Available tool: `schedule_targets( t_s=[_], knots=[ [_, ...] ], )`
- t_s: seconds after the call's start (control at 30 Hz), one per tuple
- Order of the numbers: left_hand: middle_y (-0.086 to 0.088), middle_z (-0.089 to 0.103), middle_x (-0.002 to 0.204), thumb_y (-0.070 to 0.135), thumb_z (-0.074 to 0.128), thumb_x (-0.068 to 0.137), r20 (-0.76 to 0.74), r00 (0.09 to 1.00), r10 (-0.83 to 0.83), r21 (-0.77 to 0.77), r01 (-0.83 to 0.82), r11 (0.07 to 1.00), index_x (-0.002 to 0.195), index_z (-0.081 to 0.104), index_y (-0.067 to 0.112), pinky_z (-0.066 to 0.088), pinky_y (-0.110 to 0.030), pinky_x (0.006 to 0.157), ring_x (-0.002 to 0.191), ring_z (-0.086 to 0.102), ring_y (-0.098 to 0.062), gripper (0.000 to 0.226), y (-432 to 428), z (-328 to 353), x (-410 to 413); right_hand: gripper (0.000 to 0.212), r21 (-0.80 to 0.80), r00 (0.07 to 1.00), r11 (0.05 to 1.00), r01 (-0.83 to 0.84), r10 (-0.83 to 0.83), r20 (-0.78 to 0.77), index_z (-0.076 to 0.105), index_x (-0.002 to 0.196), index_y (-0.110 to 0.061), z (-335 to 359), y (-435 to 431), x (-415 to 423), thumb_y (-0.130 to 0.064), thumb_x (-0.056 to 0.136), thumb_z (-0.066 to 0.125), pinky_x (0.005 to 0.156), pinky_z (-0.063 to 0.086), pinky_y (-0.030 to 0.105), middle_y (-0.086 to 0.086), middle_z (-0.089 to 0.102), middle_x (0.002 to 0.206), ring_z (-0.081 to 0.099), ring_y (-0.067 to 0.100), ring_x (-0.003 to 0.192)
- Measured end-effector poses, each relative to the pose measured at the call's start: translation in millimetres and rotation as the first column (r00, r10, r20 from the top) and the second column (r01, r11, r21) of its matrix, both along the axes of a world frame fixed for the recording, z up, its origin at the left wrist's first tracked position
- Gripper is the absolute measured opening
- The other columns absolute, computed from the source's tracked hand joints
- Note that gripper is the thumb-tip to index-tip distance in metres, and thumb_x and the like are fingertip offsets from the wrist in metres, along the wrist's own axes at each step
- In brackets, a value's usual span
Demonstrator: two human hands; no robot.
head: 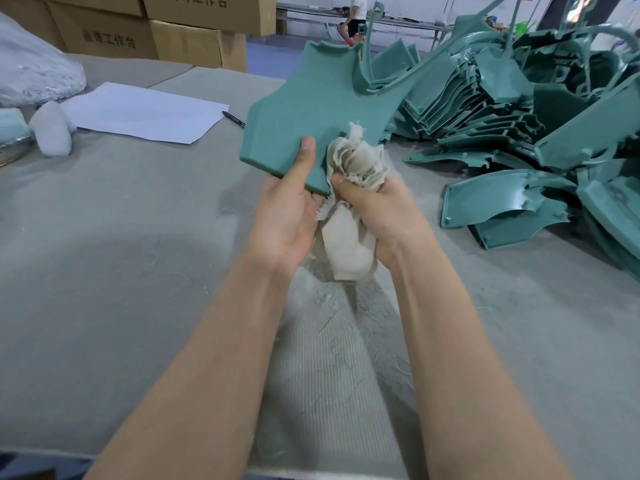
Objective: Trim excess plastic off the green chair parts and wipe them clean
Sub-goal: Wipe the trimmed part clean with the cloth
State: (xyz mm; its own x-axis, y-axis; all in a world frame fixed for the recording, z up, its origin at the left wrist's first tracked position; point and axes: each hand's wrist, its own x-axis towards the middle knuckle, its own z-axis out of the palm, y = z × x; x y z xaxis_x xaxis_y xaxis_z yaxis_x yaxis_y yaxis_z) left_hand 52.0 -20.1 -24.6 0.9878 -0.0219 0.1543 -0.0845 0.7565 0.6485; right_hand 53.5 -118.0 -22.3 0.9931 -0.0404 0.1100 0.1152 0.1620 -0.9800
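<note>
Grey felt-covered table (104, 237) is carrying everything, w/ cardboard boxes (110, 32) stacked beyond it, far left of the hands. Left hand (287, 216) is gripping the green chair part (318, 109) at its near corner, thumb lying on top, fingers underneath, holding the panel up off the table. Right hand (377, 216) is clutching a bunched beige rag (360, 161), fingers wrapped round it, pressing the wad against the part's near edge just beside the left thumb; rag's tail is hanging btwn the wrists. Pile of green parts (519, 116) is lying right of the right hand. White paper sheet (138, 112) w/ a pen (233, 118) at its edge is sitting left of & beyond the left hand.
</note>
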Motion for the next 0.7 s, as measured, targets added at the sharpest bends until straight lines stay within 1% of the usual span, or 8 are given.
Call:
schedule_targets(
  t_s=[0.1,0.2,0.27,0.37,0.43,0.5,0.57,0.7],
  knots=[
    [-0.005,0.073,0.102,0.018,0.047,0.100,-0.017,1.000,-0.003,0.020,0.003,1.000,0.113,0.061,0.009,0.057,-0.029,0.075,0.092,0.071,-0.016,0.020,0.2,-1.9,0.8,0.017,0.035,0.998,0.999,0.042,-0.043,0.034,0.066,0.085,-0.022,-0.9,3.9,-0.9,-0.008,0.092,0.062,0.070,0.055,0.029,-0.006,0.070,0.072,0.067,0.009,0.069],
    [-0.008,0.069,0.114,0.018,0.045,0.101,-0.023,1.000,-0.004,0.020,0.005,1.000,0.123,0.057,0.007,0.057,-0.029,0.079,0.097,0.069,-0.017,0.028,1.1,-1.0,0.0,0.017,0.050,1.000,0.999,-0.005,0.005,0.002,0.064,0.088,-0.019,2.3,0.2,-1.2,-0.003,0.092,0.061,0.063,0.054,0.025,-0.006,0.068,0.067,0.064,0.007,0.061],
    [-0.009,0.069,0.112,0.015,0.042,0.102,0.015,1.000,-0.019,-0.029,0.019,0.999,0.120,0.058,0.005,0.056,-0.028,0.082,0.097,0.069,-0.018,0.026,2.3,-0.1,0.5,0.021,0.022,0.998,0.999,-0.047,0.048,-0.035,0.063,0.087,-0.017,3.8,-3.9,-1.6,0.003,0.091,0.060,0.057,0.052,0.022,-0.008,0.068,0.063,0.063,0.006,0.056],
    [-0.011,0.067,0.115,0.014,0.042,0.102,0.027,0.999,-0.017,-0.047,0.019,0.999,0.121,0.056,0.004,0.055,-0.029,0.087,0.103,0.067,-0.020,0.026,3.3,0.5,1.4,0.023,-0.012,0.998,0.998,-0.055,0.054,-0.043,0.063,0.087,-0.019,3.7,-3.2,-2.5,0.005,0.089,0.061,0.061,0.053,0.023,-0.008,0.068,0.066,0.064,0.005,0.059],
    [-0.014,0.063,0.124,0.014,0.043,0.101,0.004,1.000,0.005,-0.030,-0.005,1.000,0.129,0.051,0.002,0.053,-0.032,0.093,0.109,0.064,-0.022,0.031,1.8,-0.8,1.7,0.019,-0.022,0.999,1.000,-0.020,0.020,-0.031,0.065,0.085,-0.020,1.9,0.5,-2.6,-0.002,0.090,0.063,0.066,0.055,0.026,-0.007,0.069,0.069,0.065,0.007,0.064],
    [-0.011,0.067,0.117,0.013,0.045,0.101,-0.016,1.000,0.023,-0.004,-0.023,1.000,0.126,0.054,0.003,0.055,-0.031,0.088,0.101,0.067,-0.020,0.029,-0.1,-1.3,1.5,0.014,-0.059,0.999,0.997,0.040,-0.041,-0.016,0.066,0.081,-0.023,-0.7,3.5,-2.1,-0.013,0.090,0.067,0.068,0.055,0.029,-0.007,0.069,0.069,0.066,0.010,0.068],
    [-0.009,0.068,0.112,0.013,0.046,0.100,-0.025,0.999,0.028,0.026,-0.027,0.999,0.125,0.055,0.003,0.057,-0.030,0.084,0.098,0.068,-0.018,0.028,-0.9,-2.1,1.4,0.013,-0.073,0.997,0.994,0.075,-0.077,-0.020,0.066,0.078,-0.023,-2.5,3.6,-1.0,-0.017,0.090,0.068,0.063,0.054,0.025,-0.008,0.068,0.063,0.065,0.008,0.063],
    [-0.011,0.067,0.116,0.015,0.044,0.101,-0.015,1.000,0.006,0.007,-0.006,1.000,0.127,0.053,0.004,0.056,-0.030,0.086,0.102,0.067,-0.020,0.030,4.0,-2.2,2.8,0.018,0.002,0.997,1.000,-0.019,0.019,-0.072,0.063,0.083,-0.018,-0.2,-0.9,-0.1,-0.002,0.091,0.063,0.061,0.053,0.024,-0.009,0.067,0.059,0.064,0.006,0.057]
  ],
)
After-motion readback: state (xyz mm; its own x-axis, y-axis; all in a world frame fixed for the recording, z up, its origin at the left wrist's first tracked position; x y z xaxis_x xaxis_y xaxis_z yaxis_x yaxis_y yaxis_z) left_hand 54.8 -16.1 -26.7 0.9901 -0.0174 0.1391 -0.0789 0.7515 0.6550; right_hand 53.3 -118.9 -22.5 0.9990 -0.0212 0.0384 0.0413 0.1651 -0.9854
